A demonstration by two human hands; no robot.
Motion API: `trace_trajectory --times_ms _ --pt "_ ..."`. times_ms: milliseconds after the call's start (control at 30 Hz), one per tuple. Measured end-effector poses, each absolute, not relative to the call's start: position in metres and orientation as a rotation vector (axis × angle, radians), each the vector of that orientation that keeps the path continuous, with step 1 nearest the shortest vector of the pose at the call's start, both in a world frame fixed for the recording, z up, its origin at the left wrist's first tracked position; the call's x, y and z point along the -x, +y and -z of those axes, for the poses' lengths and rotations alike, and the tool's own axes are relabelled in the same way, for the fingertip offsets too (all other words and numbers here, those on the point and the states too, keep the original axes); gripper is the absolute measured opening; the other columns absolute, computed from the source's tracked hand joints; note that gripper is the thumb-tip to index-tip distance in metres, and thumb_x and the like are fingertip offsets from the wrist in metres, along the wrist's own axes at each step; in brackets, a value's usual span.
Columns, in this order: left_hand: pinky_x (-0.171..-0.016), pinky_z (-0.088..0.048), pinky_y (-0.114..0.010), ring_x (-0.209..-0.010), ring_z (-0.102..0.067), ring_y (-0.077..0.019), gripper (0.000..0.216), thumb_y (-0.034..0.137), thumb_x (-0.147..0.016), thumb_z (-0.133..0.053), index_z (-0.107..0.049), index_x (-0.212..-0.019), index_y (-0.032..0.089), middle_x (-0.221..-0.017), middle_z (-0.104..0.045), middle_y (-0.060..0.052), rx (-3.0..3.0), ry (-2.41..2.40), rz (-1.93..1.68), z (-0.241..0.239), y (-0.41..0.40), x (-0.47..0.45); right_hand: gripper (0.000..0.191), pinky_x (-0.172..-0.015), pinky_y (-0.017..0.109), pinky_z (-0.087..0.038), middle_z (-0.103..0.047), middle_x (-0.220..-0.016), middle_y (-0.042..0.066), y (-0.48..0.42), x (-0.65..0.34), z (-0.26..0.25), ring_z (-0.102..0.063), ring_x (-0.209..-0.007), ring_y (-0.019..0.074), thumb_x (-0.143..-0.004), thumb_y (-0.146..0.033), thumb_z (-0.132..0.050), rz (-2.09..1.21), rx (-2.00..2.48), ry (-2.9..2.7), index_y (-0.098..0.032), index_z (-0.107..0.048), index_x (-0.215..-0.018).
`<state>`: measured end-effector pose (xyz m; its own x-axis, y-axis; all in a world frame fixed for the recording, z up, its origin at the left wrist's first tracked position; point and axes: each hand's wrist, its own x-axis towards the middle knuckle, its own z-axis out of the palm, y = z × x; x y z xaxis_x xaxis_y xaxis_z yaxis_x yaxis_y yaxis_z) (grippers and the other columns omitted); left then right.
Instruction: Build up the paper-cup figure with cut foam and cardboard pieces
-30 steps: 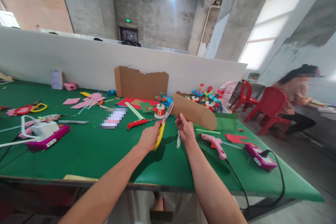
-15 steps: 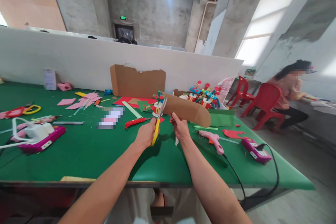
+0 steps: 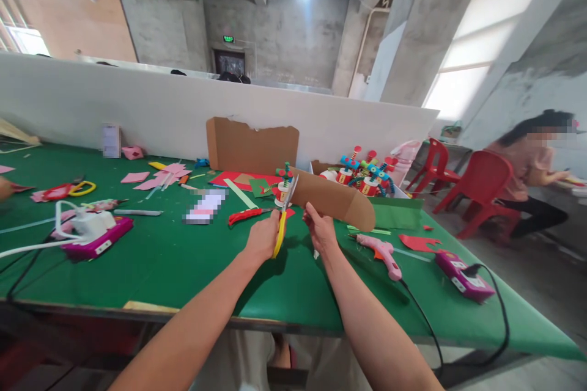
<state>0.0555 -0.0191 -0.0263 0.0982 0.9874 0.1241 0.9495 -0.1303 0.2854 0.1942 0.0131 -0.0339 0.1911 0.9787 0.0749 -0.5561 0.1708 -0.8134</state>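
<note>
My left hand (image 3: pixel 263 238) is wrapped round the yellow handles of a pair of scissors (image 3: pixel 280 233). Their blades point up and away, at the left end of a long brown cardboard strip (image 3: pixel 337 197). That strip has a rounded right end, and my right hand (image 3: pixel 320 227) pinches its lower edge. Just behind the blades stands a small paper-cup figure (image 3: pixel 281 190) with a green and red head, partly hidden by the scissors. A red-handled cutting tool (image 3: pixel 245 215) lies on the green table left of the scissors.
A pink glue gun (image 3: pixel 383 255) and a purple power strip (image 3: pixel 463 276) with cords lie at right. Several finished figures (image 3: pixel 369 180) fill a box behind. Another power strip (image 3: pixel 98 241) and pink paper pieces (image 3: pixel 169 174) lie at left. A person (image 3: pixel 532 159) sits far right.
The whole view has swung left, so things sit further right in the picture. Part of another person's hand now shows at the left edge. Both hands keep their holds.
</note>
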Motion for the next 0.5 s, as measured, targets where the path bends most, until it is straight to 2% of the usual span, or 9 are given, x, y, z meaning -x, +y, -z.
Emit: trace_trajectory --times_ms 200,500 --pt "-0.070 -0.047 -0.031 -0.088 -0.069 -0.0265 0.028 0.038 -0.095 -0.030 -0.045 -0.108 0.017 -0.095 -0.071 -0.013 -2.214 1.974 -0.438 0.0270 -0.0191 -0.0562 0.029 -0.048 0.022 -0.043 -0.060 -0.054 -0.005 0.0139 -0.1937 0.0354 -0.051 -0.049 0.0088 -0.049 -0.030 -0.085 -1.210 0.748 -0.708 -0.017 -0.066 -0.067" --pt "-0.069 -0.045 -0.031 -0.086 -0.068 -0.0270 0.023 0.034 -0.094 -0.035 -0.044 -0.108 0.017 -0.091 -0.070 -0.013 -2.253 1.952 -0.437 0.0311 -0.0184 -0.0546 0.032 -0.047 0.021 -0.043 -0.059 -0.054 -0.005 0.0156 -0.1952 0.0362 -0.050 -0.048 0.0082 -0.049 -0.034 -0.085 -1.203 0.749 -0.734 -0.017 -0.064 -0.067"
